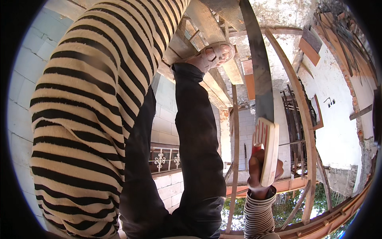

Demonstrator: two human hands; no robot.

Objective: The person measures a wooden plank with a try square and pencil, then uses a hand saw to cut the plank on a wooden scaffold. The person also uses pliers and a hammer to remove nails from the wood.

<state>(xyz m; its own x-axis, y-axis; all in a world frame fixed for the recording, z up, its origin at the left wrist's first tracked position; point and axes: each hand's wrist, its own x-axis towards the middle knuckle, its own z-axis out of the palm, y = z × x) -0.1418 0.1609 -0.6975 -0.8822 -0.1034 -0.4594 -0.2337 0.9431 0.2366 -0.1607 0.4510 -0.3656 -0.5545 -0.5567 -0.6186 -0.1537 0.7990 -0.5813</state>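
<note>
Evidently the person stood high among timbers, and the work in hand was the carrying or setting of a tool [264, 119] against the wood overhead. The right hand [260, 172] was closed tight round the tool's pale, red-striped handle [269, 149], fingers wrapped with no gap showing. It was held upright near the lower right of the view. From the handle a long dark blade [258, 67] ran up toward the top edge, passing just beside a plank [207, 24]. It may have been a saw, though the blade's edge was too blurred to tell.

The left hand was out of sight. Only its striped sleeve [91, 119] filled the left half of the view, reaching upward, so I could not tell whether that hand gripped anything. A sandalled foot [214, 53] rested on the end of the plank, with the dark trouser leg [197, 139] bent below it. A curved wooden rail [296, 99] swept down the right side, and a pale block wall [24, 79] stood at the left edge.

By my judgement the blade had not yet met the wood. The next move would call for a firm footing on the plank and a steady right grip, keeping the blade clear of the foot.
</note>
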